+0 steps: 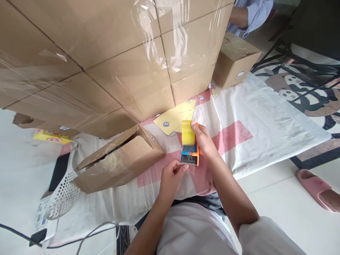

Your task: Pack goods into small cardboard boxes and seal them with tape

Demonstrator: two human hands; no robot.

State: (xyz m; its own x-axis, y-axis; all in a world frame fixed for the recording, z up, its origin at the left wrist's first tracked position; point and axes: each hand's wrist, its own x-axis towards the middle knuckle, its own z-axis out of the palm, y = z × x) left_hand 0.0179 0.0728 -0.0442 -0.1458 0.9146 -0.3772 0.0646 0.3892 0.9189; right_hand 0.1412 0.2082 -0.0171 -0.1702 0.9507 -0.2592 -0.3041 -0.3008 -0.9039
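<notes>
My right hand [202, 137] is wrapped round the right side of a tape dispenser [189, 148] with an orange and blue frame and a yellow tape roll. At its near, toothed end my left hand [172, 176] pinches the loose end of the clear tape [189, 166]. Left of both hands, a cardboard box [119, 161] lies on the cloth with its flaps slightly apart. Beyond the dispenser, a yellow patch [170, 120] shows on the cloth.
Wrapped cardboard boxes [127, 67] stand stacked at the back. Another box [236, 63] sits behind right, near a person's sleeve [256, 16]. A white perforated object [63, 194] is at left. A foot in a pink slipper [316, 187] is at right.
</notes>
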